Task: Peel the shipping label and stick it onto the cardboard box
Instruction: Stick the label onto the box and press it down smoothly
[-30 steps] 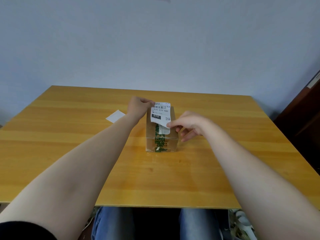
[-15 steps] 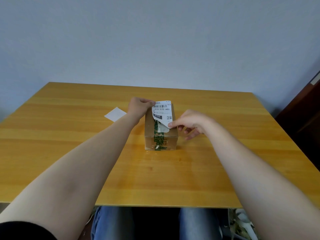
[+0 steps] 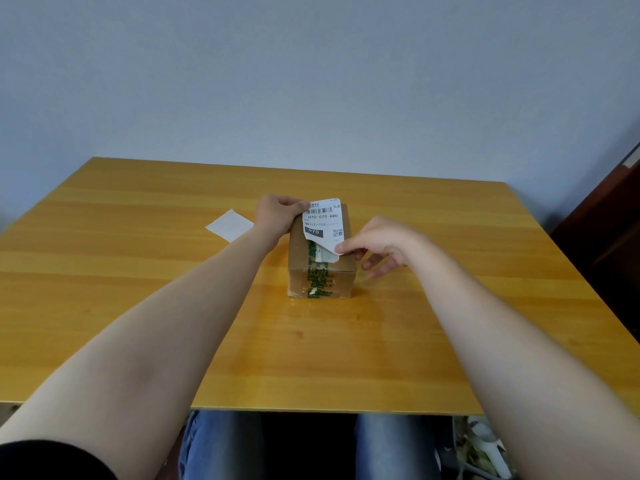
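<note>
Holding the shipping label [image 3: 322, 220] over the cardboard box [image 3: 322, 271] at table [image 3: 138, 289] centre, the left hand [image 3: 277, 213] pinches its far-left corner and the right hand [image 3: 381, 242] its near-right corner. A backing sheet [image 3: 229, 225] lies at ten o'clock. Sticking looks underway; next, lower and smooth it flat.

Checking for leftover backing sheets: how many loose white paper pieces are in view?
2. A printed white shipping label is held over the brown cardboard box by the left hand and right hand; a blank white paper rectangle lies flat on the wooden table, left of the box.
</note>
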`<state>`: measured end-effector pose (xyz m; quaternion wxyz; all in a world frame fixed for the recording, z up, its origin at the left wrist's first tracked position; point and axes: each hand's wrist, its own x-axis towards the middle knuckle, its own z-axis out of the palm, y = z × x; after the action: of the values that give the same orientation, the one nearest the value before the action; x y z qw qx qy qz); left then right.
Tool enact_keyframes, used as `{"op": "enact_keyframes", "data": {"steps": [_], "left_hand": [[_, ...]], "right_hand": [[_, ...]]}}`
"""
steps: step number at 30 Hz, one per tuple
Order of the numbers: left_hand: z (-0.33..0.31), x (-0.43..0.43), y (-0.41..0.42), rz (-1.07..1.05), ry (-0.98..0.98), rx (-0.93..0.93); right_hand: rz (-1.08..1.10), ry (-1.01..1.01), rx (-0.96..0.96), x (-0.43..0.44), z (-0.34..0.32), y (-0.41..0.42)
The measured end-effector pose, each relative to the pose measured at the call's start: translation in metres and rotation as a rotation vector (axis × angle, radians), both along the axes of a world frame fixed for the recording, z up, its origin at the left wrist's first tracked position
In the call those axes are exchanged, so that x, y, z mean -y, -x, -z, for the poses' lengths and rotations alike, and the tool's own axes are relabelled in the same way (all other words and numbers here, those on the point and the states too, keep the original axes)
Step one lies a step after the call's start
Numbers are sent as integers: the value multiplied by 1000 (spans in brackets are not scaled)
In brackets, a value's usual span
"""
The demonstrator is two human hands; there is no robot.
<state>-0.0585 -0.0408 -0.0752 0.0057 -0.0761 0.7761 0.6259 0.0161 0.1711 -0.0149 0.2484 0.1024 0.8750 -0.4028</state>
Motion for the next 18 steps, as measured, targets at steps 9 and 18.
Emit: {"op": "enact_keyframes", "data": {"steps": [9, 18], "left_hand": [[1, 0, 1, 3, 14, -5], [-2, -1, -5, 7, 0, -3]], "right_hand": [[-7, -9, 1, 0, 2, 1], [-28, -47, -14, 4, 4, 3]]}}
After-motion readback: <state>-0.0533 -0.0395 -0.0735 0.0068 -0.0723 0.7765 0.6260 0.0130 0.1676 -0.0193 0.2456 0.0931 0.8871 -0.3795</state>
